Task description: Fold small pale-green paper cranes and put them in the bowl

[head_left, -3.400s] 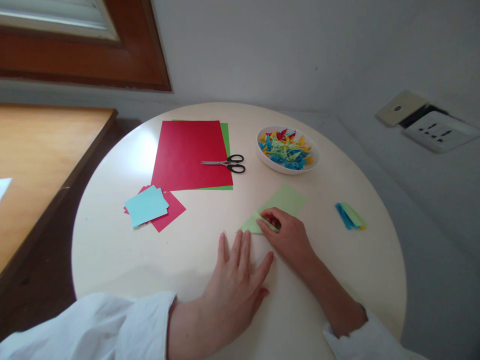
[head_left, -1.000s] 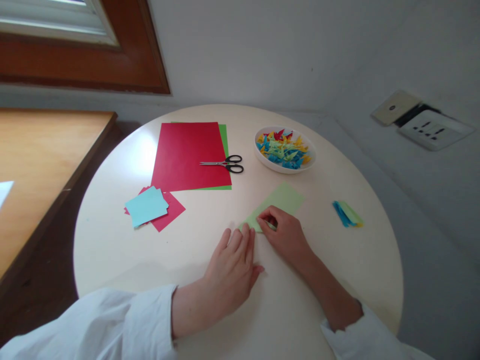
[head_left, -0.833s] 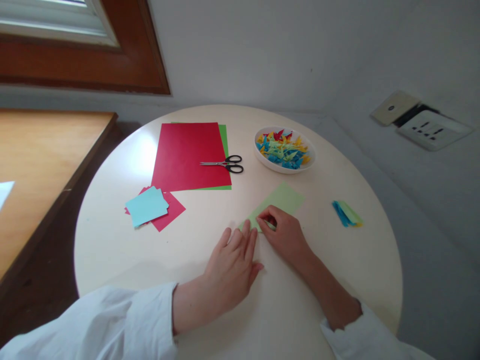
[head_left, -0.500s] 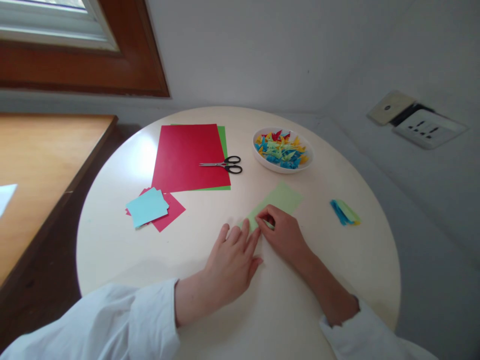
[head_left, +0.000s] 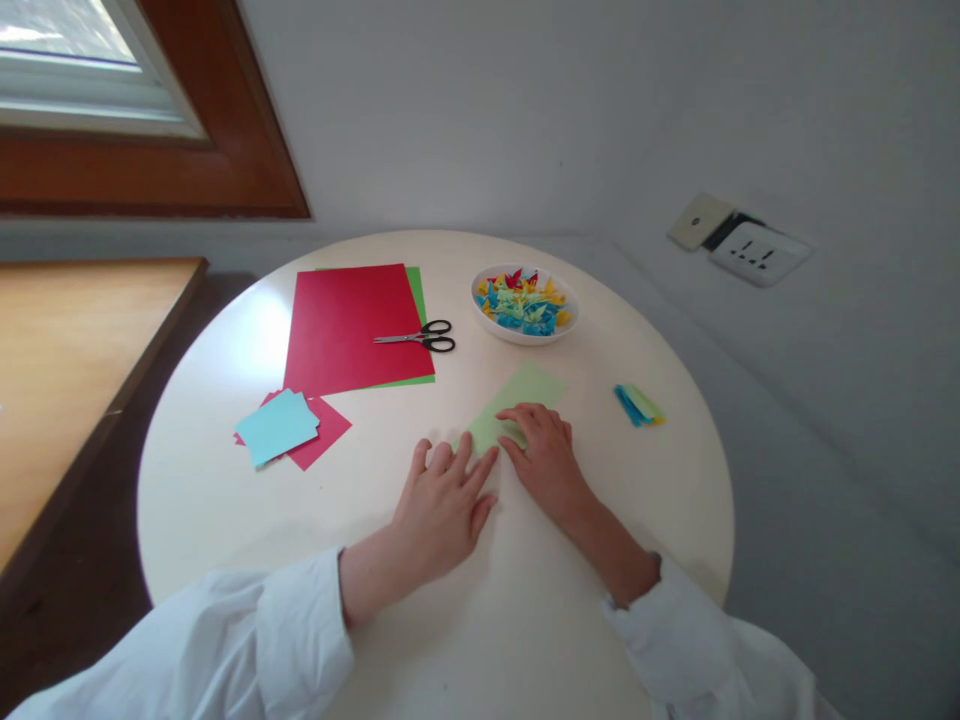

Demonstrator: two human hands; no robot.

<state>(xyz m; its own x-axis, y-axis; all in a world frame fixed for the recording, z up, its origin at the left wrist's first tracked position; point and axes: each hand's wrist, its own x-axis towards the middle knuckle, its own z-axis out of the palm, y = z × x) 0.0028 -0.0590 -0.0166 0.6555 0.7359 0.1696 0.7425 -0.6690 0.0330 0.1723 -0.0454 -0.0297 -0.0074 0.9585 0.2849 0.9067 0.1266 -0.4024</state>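
Note:
A light green strip of paper [head_left: 534, 384] lies slantwise on the round white table, its near end by my hands. My left hand [head_left: 442, 505] rests with spread fingers, the fingertips on the near end of the strip. Over the strip's right edge is my right hand [head_left: 546, 455], its thumb and forefinger apart with nothing visible between them. Part of the strip is hidden beneath my right fingers.
Scissors [head_left: 420, 338] with black handles lie on a large red sheet [head_left: 345, 325], a green sheet under it. A white bowl [head_left: 517, 337] holds several folded paper pieces. Blue cards [head_left: 277, 428] lie over pink ones at left; small folded papers [head_left: 637, 406] are at right.
The thumb and forefinger of my right hand have parted from a pinch at the strip's near edge. My left hand stays on the paper. The whole view has shifted right.

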